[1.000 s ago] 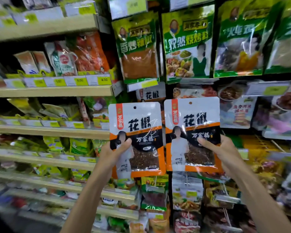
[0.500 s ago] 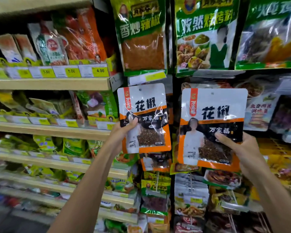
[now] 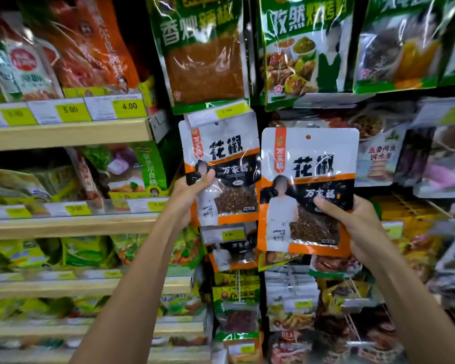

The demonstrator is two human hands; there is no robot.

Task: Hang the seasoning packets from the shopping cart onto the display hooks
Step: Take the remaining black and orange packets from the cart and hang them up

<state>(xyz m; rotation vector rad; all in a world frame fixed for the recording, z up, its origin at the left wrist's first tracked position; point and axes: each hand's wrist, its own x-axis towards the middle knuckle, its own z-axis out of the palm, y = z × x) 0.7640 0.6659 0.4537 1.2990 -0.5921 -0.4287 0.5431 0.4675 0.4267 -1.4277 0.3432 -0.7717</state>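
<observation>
left hand [image 3: 192,191] grips left packet [image 3: 221,164] | right hand [image 3: 352,219] grips right packet [image 3: 310,185]

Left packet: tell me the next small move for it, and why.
Probably nudge the left packet up and back so its hang hole catches the hook hidden behind the price tag. The left hand grips its left edge, and its top sits right under that tag; whether the hole is threaded cannot be told. The right hand holds the right packet lower.
</observation>
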